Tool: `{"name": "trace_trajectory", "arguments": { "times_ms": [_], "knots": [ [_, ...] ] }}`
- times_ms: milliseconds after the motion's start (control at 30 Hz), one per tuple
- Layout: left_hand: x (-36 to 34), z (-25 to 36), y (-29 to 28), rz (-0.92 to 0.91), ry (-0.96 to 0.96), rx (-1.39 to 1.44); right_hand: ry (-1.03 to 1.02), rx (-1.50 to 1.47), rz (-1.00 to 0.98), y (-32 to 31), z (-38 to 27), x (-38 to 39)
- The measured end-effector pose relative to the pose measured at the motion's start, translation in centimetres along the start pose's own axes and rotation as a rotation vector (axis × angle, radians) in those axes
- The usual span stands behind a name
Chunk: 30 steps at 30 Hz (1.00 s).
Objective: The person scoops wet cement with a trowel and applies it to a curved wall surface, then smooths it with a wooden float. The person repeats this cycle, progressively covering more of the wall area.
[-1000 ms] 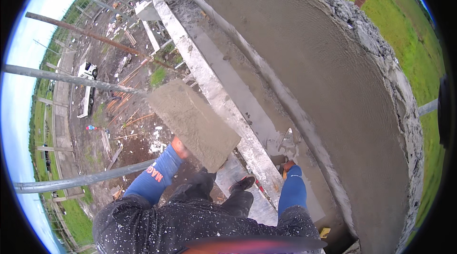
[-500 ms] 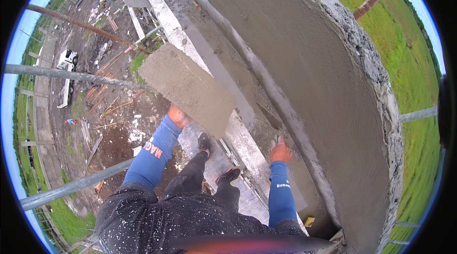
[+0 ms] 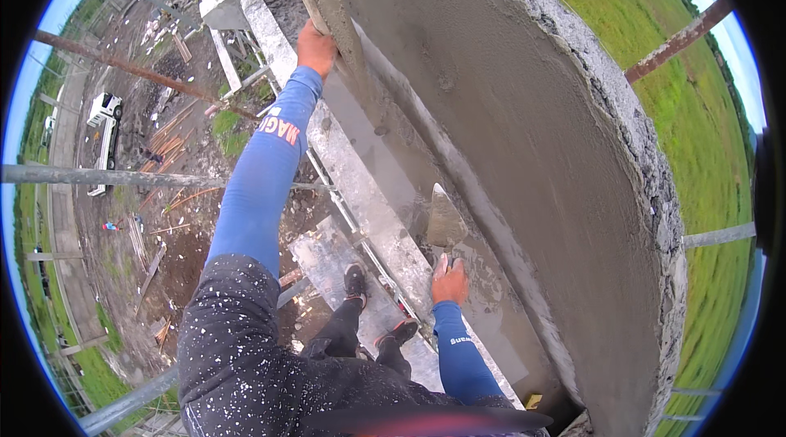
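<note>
My left hand point(image 3: 316, 48) reaches far forward, its fingers closed on a mortar-coated board point(image 3: 340, 19). This rectangular board stands tilted on edge, against or very close to the grey plastered wall point(image 3: 524, 134); its grip is hidden. Nearer to me, my right hand point(image 3: 450, 281) is wrapped around the handle of a pointing trowel point(image 3: 444, 220). The trowel's mortar-smeared blade points away from me, over the wet trough point(image 3: 499, 306) at the foot of the wall. Whether the blade touches the mortar there, I cannot tell.
A pale concrete ledge point(image 3: 360, 175) runs along the trough's left side. My feet are on a narrow metal platform point(image 3: 327, 253) high above muddy ground. Scaffold pipes point(image 3: 123, 177) cross on the left; a white truck point(image 3: 105, 109) stands below. Grass lies beyond the wall's rough top edge point(image 3: 647, 183).
My left hand has moved forward and right, turning the board from nearly flat to on edge by the wall. My right hand has shifted slightly left, and the trowel blade now shows its broad face.
</note>
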State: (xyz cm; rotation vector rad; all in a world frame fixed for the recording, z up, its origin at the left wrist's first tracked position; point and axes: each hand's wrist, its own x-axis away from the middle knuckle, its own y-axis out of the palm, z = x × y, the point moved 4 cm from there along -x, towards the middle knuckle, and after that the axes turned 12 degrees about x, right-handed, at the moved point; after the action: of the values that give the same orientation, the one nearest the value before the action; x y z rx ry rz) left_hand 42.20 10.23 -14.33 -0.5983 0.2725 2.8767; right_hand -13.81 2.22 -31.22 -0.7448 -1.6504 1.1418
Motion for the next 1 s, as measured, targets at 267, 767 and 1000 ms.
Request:
{"name": "trace_trajectory", "arguments": {
  "times_ms": [267,767,1000],
  "knots": [
    [-13.6,2.7,3.8,0.078,0.221,-0.438,-0.058,0.05,0.059,0.2,-0.5,-0.3],
    [-18.6,-12.6,6.0,-0.012,0.084,-0.558,-0.018,0.092,-0.053,0.9,-0.2,-1.2],
    [-5.8,-17.1,8.4,-0.074,-0.042,-0.353,-0.059,0.059,-0.022,0.6,-0.4,-1.1]
  ]
}}
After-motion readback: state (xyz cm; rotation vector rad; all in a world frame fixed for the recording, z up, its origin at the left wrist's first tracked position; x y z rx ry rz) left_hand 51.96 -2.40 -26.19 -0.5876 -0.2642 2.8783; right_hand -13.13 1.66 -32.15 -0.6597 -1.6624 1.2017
